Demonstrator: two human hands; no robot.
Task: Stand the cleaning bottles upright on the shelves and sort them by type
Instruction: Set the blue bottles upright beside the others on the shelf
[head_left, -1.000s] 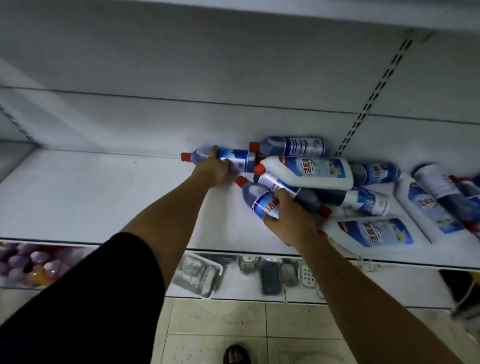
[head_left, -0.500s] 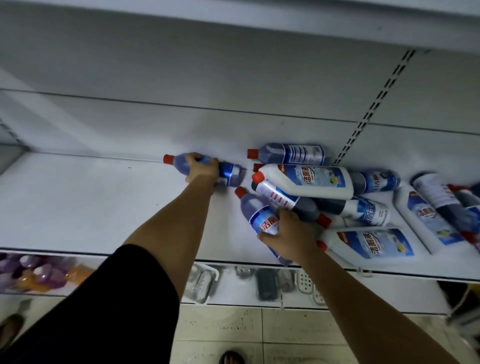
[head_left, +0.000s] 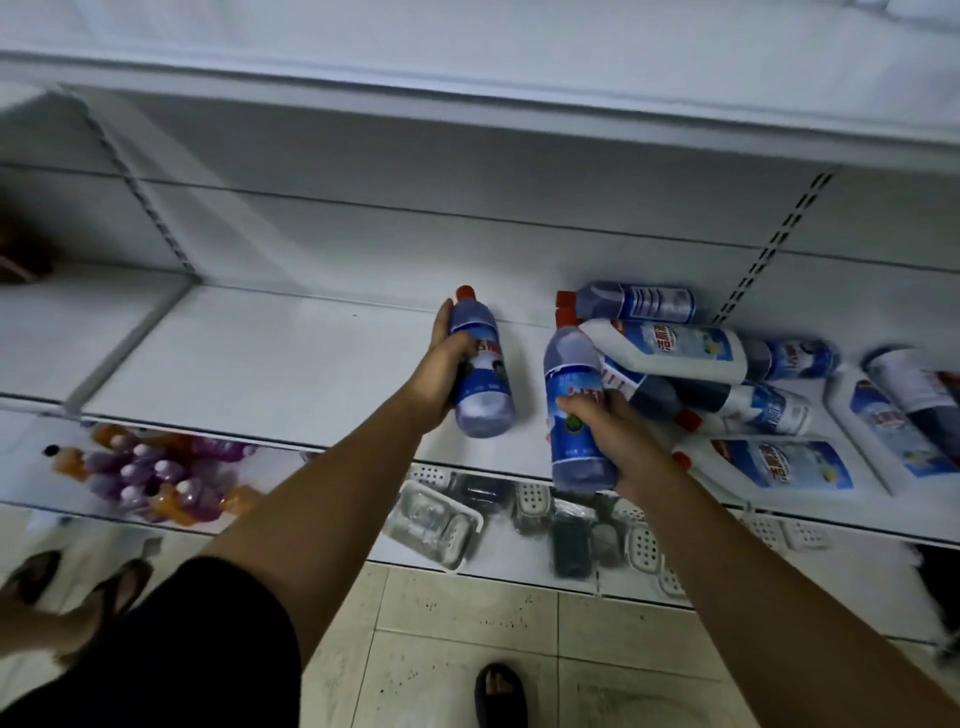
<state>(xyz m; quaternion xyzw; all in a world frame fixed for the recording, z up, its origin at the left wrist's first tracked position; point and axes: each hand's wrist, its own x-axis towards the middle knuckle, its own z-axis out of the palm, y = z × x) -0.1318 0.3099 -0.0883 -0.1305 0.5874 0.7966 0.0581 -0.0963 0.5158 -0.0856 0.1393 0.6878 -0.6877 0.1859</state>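
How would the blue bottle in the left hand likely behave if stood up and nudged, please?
The blue bottle is tall and narrow, so it could tip easily. Its round body would probably roll once down. It looks mostly full, so likely fairly heavy.

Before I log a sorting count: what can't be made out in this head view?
All head view.
Pile of bottles: the white bottle on top hides those beneath; no count.
Bottles at the right edge: cut off by the frame.
Labels of the left blue bottle and right blue bottle: blurred, partly covered by the left hand and right hand.
Purple and orange bottles on the lower shelf: blurred.
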